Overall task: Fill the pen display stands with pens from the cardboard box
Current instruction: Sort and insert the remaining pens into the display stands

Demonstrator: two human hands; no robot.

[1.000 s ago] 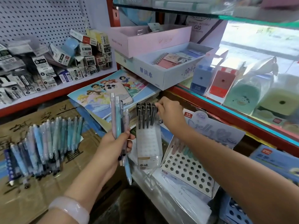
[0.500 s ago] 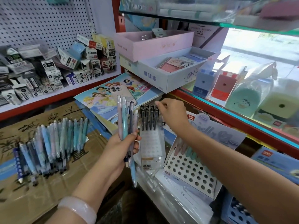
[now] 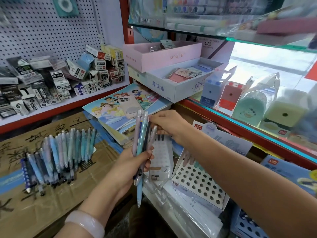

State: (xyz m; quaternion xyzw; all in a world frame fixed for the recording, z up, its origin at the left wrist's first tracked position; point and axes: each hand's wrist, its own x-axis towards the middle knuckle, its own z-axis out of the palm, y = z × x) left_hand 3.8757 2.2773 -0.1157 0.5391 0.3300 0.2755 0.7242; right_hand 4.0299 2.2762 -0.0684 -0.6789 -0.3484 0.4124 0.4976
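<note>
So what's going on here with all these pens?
A person is restocking pens in a stationery shop. The left hand grips a small bunch of pens upright, and the right hand reaches to the tops of that bunch, fingers at one pen. More pens lie on flattened cardboard. The white holed display stand holds a few pens, most holes unfilled.

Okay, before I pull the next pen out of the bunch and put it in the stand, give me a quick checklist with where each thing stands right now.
1. Left hand grips the bunch of pens firmly: ok.
2. Right hand has reached the pen tops: ok.
3. One pen singled out: cannot tell.
4. Perforated stand has free holes: ok.
5. Path to the stand unobstructed: ok.
6. Spare pens on cardboard within reach: ok.
</note>
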